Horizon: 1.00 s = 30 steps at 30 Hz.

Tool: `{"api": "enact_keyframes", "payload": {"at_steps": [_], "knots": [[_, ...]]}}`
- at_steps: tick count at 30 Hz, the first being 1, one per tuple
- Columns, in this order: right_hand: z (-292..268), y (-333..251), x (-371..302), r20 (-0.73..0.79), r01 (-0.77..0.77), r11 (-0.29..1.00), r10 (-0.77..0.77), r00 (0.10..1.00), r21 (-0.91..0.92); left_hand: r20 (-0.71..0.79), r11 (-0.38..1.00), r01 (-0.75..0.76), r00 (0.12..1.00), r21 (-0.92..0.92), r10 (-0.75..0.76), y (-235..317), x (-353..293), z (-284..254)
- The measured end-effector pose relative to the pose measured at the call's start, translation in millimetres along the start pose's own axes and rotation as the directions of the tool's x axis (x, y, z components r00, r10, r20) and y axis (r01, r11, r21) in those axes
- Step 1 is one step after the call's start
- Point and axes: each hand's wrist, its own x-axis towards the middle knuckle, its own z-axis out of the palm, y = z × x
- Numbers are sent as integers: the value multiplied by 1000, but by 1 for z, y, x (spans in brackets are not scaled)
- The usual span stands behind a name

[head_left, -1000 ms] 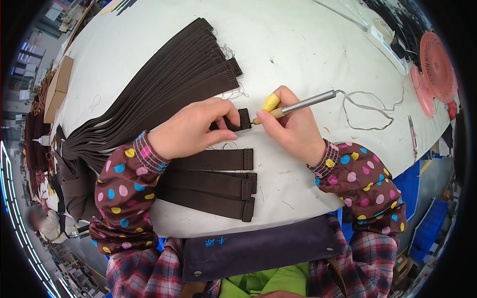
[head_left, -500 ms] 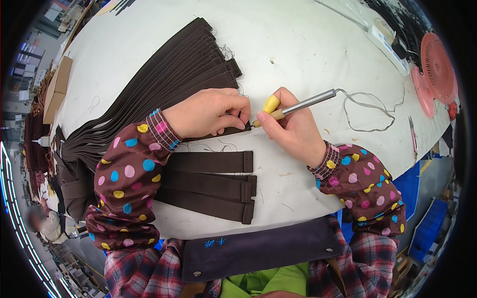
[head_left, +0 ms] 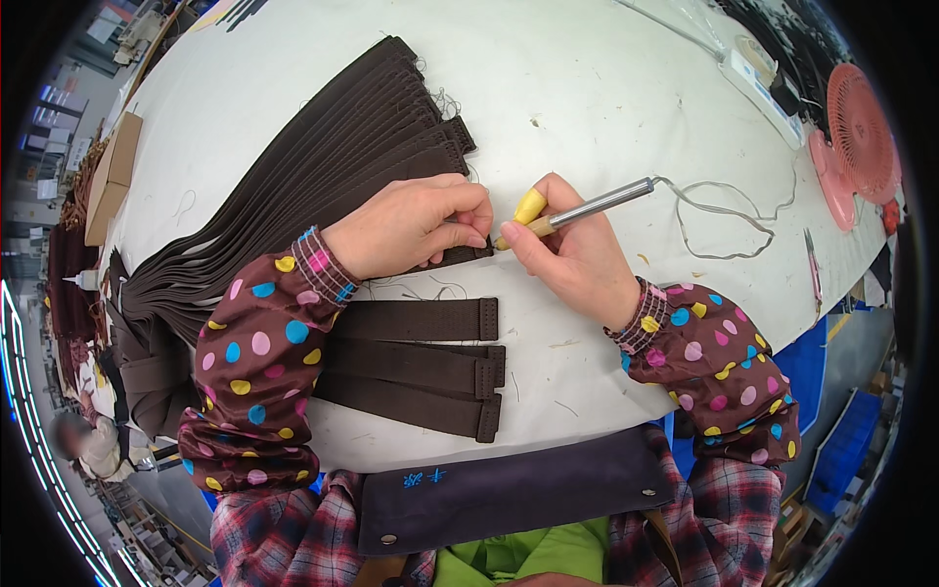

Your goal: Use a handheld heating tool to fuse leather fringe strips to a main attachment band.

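Observation:
My left hand (head_left: 416, 225) rests on a dark brown fabric strap, thumb and index finger closed on its end (head_left: 469, 252). My right hand (head_left: 572, 249) grips a corded pen-shaped tool (head_left: 608, 201) like a soldering iron, with a silver barrel and a tan lower part. Its tip meets the strap end near my left fingertips; whether they touch I cannot tell. A yellow finger cover (head_left: 530, 205) sits on my right index finger. Beyond my left hand many similar straps (head_left: 323, 147) lie fanned out, loose threads at their ends. Several separate straps (head_left: 421, 321) lie nearer me.
The white-covered table (head_left: 587, 108) carries a pink fan (head_left: 861, 127) and a white power strip (head_left: 763, 93) at the right. The tool's grey cord (head_left: 729, 256) loops there, near slim tweezers (head_left: 813, 269). A cardboard box (head_left: 112, 176) stands at the left edge.
The tool in my right hand has shifted slightly left, its barrel end a little lower. My left forearm has moved slightly right. The straps lie as before.

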Motion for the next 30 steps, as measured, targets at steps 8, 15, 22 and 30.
{"api": "enact_keyframes", "payload": {"at_steps": [8,15,22,30], "knots": [[0,2,1,-28,5,999,-6,1000,-48,-14,1000,-11,1000,-21,10,-2,0,1],[2,2,1,-40,15,1000,-16,999,-20,-55,999,-24,998,-31,22,-7,-3,4],[2,4,15,-69,40,999,-40,997,2,-226,959,83,963,-270,-148,-13,-8,15],[5,6,18,-75,88,994,-92,993,-65,-262,953,86,951,-291,-166,-15,-9,19]]}}
